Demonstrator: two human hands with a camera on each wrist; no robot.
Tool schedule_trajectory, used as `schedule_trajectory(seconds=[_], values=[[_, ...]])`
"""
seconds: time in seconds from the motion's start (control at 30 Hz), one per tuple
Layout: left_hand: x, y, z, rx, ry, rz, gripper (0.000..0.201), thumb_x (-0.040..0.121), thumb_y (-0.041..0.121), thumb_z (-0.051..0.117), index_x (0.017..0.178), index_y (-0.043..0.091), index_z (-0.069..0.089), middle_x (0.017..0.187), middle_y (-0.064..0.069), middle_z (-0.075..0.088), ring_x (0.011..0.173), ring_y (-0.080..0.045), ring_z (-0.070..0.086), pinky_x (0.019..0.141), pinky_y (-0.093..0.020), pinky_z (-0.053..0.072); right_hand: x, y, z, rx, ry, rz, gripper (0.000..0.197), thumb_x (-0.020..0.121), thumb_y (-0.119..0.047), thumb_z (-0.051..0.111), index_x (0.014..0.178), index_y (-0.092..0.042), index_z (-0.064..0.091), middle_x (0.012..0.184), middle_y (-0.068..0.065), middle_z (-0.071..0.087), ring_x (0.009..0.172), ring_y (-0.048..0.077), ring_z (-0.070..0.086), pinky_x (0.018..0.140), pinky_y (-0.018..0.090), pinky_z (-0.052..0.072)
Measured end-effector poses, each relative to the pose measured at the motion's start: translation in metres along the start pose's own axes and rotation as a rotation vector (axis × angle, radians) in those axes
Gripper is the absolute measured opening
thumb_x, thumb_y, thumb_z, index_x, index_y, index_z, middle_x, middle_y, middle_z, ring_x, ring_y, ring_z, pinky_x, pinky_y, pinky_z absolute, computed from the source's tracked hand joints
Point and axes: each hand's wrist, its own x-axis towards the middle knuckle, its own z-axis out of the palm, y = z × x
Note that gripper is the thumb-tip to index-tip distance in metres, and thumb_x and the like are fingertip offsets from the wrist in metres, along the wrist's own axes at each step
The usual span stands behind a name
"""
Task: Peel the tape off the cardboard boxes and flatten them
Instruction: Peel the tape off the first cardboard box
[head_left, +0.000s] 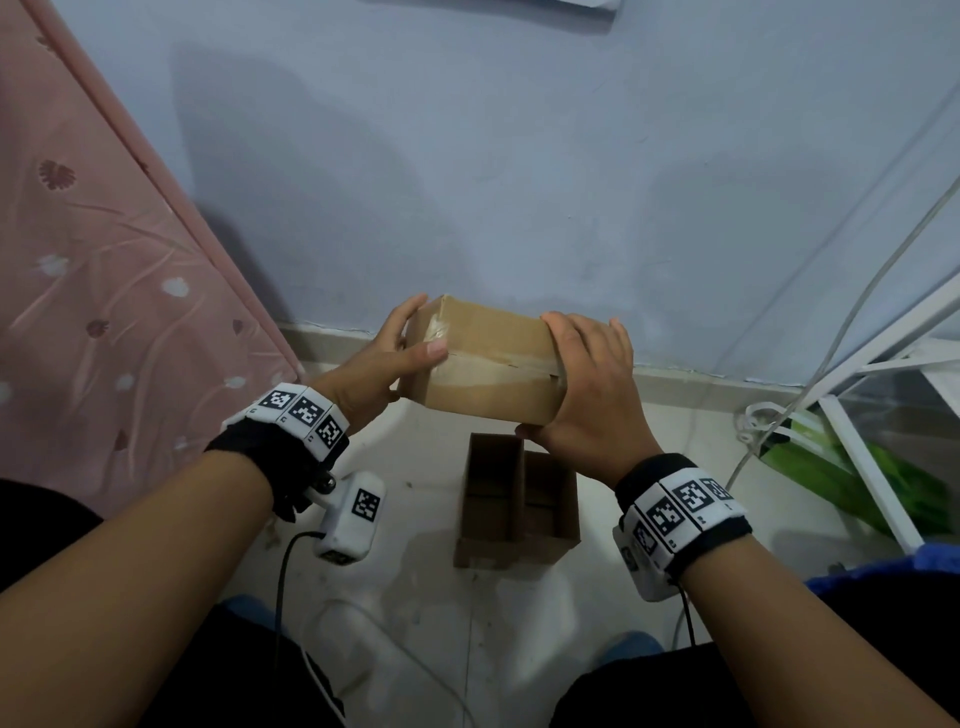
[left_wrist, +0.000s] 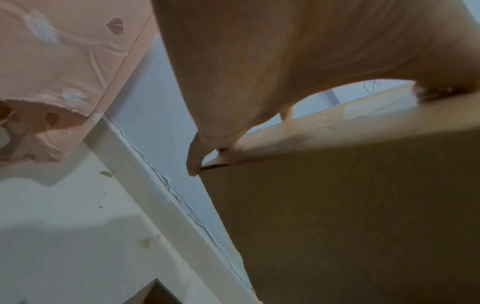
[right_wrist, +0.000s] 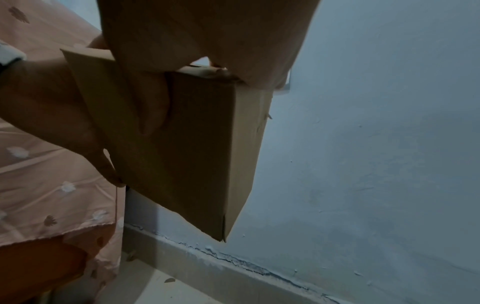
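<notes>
Only the head view shows the clear tape (head_left: 498, 358) along the top seam of the sealed cardboard box (head_left: 488, 364), and a second, open box (head_left: 514, 509) standing on the floor (head_left: 415, 571) below it. The wrist views show the held box's plain brown underside (right_wrist: 187, 148). The box is held in the air before a blue wall (head_left: 519, 182), between the hands: the left hand (head_left: 387, 358) grips its left end, thumb on top; the right hand (head_left: 587, 379) clasps its right end.
</notes>
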Motion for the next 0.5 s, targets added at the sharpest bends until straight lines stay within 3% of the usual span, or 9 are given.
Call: schedule_trajectory(seconds=[0.07, 0.13, 0.23, 0.33, 0.5], values=[[0.0, 0.003, -0.002, 0.031, -0.016, -0.02, 0.127, 0.035, 0.072, 0.086, 0.147, 0.047, 0.032, 0.136, 0.003, 0.055, 0.121, -0.017, 0.055, 0.092, -0.04, 0.049, 0.0, 0.001, 0.0, 0.017, -0.006, 0.013, 0.116, 0.047, -0.044, 0.094, 0.145, -0.008, 0.044, 0.135, 0.011, 0.053, 0.126, 0.028, 0.045, 0.122, 0.059, 0.02], [0.001, 0.007, -0.002, 0.064, -0.007, -0.025, 0.121, 0.026, 0.077, 0.086, 0.136, 0.05, 0.041, 0.128, 0.0, 0.06, 0.111, -0.016, 0.06, 0.082, -0.036, 0.05, -0.002, 0.001, 0.001, 0.031, -0.019, 0.027, 0.117, 0.048, -0.045, 0.094, 0.146, -0.008, 0.043, 0.136, 0.01, 0.052, 0.127, 0.027, 0.044, 0.122, 0.058, 0.019], [-0.001, 0.013, 0.001, 0.064, 0.018, -0.002, 0.096, 0.043, 0.061, 0.081, 0.131, 0.045, 0.047, 0.124, -0.006, 0.062, 0.097, -0.012, 0.067, 0.068, -0.026, 0.055, -0.003, 0.002, 0.003, 0.049, -0.042, 0.053, 0.117, 0.049, -0.042, 0.095, 0.147, -0.009, 0.041, 0.136, 0.008, 0.051, 0.127, 0.027, 0.043, 0.123, 0.058, 0.017], [-0.002, 0.013, 0.001, 0.048, 0.043, 0.015, 0.091, 0.045, 0.056, 0.079, 0.131, 0.039, 0.051, 0.12, -0.006, 0.063, 0.082, -0.005, 0.072, 0.059, -0.019, 0.055, -0.004, 0.003, 0.004, 0.06, -0.068, 0.063, 0.118, 0.051, -0.041, 0.096, 0.148, -0.007, 0.039, 0.138, 0.008, 0.049, 0.129, 0.026, 0.041, 0.124, 0.057, 0.014], [-0.002, 0.015, -0.002, 0.051, 0.066, 0.033, 0.092, 0.046, 0.055, 0.082, 0.132, 0.037, 0.054, 0.13, -0.012, 0.062, 0.091, -0.011, 0.07, 0.061, -0.018, 0.055, -0.005, 0.003, 0.005, 0.078, -0.078, 0.076, 0.116, 0.051, -0.04, 0.096, 0.147, -0.008, 0.037, 0.138, 0.009, 0.048, 0.129, 0.027, 0.041, 0.123, 0.061, 0.016]])
